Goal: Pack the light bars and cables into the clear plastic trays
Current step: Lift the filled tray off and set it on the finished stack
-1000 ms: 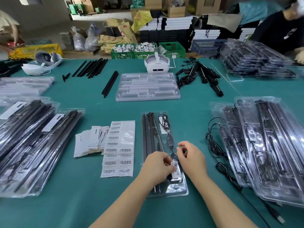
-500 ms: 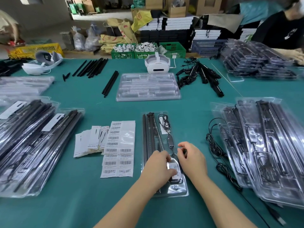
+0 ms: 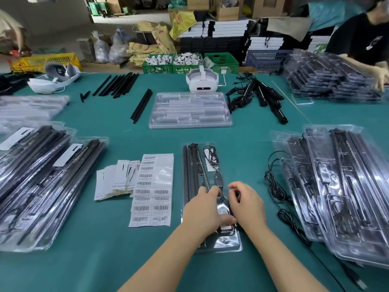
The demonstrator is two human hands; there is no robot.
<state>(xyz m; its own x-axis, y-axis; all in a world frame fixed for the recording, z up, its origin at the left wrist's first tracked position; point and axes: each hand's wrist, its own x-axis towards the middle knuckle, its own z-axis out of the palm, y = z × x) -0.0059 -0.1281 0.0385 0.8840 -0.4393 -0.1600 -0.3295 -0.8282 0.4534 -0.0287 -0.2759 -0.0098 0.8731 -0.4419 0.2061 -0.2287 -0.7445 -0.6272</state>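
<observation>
The green worktop [image 3: 109, 268] runs off the bottom and both sides of the frame, and its widest bare stretch lies in the lower left, below the sheet of barcode labels [image 3: 152, 190] and the fanned white cards [image 3: 116, 180]. A second bare band crosses the middle of the frame between the near tray [image 3: 230, 244] and the stack of empty clear trays [image 3: 190, 110] above it. At lower centre the near tray lies lengthwise away from the viewer, with black light bars [image 3: 192, 171] in its left channels and a coiled cable [image 3: 211, 155] with an inline controller in its right compartment. The left hand [image 3: 205, 210] rests on the tray's near part, fingers curled down onto the contents and thumb pressing by a small white label; the right hand [image 3: 247, 204] is just beside it with fingers bent together and pinching at the cable, though what exactly they grip I cannot tell. Packed trays are heaped at the left edge [image 3: 40, 186] and at the right edge [image 3: 341, 192], with loose black cable [image 3: 275, 186] trailing between the right heap and the hands. Loose bars [image 3: 117, 84] lie in the upper left, a white headset [image 3: 202, 81] at upper centre, and a tangle of bars and cables [image 3: 259, 95] to its right.
</observation>
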